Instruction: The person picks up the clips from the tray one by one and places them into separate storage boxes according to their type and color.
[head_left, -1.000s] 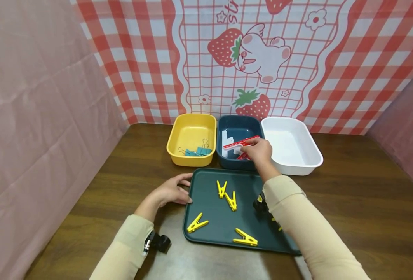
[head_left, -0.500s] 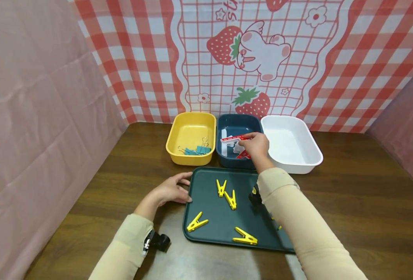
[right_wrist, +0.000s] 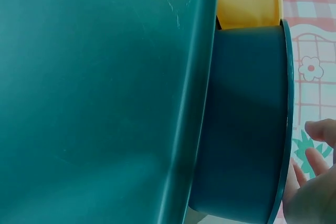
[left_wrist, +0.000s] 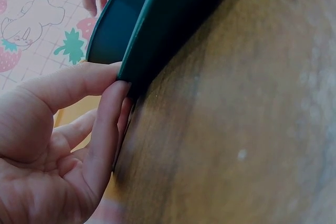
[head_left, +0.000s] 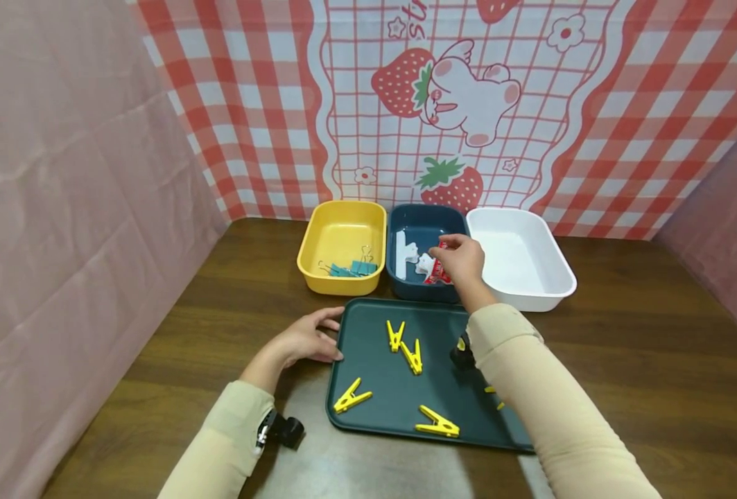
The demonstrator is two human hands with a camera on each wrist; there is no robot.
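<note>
My left hand [head_left: 306,339] rests at the left edge of a dark green tray [head_left: 377,378]; its thumb and fingertips touch the rim in the left wrist view. Several yellow clothespins [head_left: 446,427] lie scattered on the tray. Over the front right of a dark blue bin [head_left: 418,290] hovers my right hand [head_left: 466,267]. In the right wrist view its thumb and fingers [right_wrist: 316,161] are apart, with nothing seen between them. Just below it in the bin lie red printed bag clips [head_left: 437,272], partly hidden by the hand, beside white clips [head_left: 401,256].
A yellow bin [head_left: 342,285] with several teal binder clips [head_left: 363,268] stands left of the blue bin. To its right is a white bin [head_left: 518,253]. A strawberry-print cloth [head_left: 268,125] hangs behind. My right forearm covers part of the tray.
My right hand first carried a red bag clip left over the blue bin, then let it go. The hand has since shifted slightly right. My left hand stays at the tray edge.
</note>
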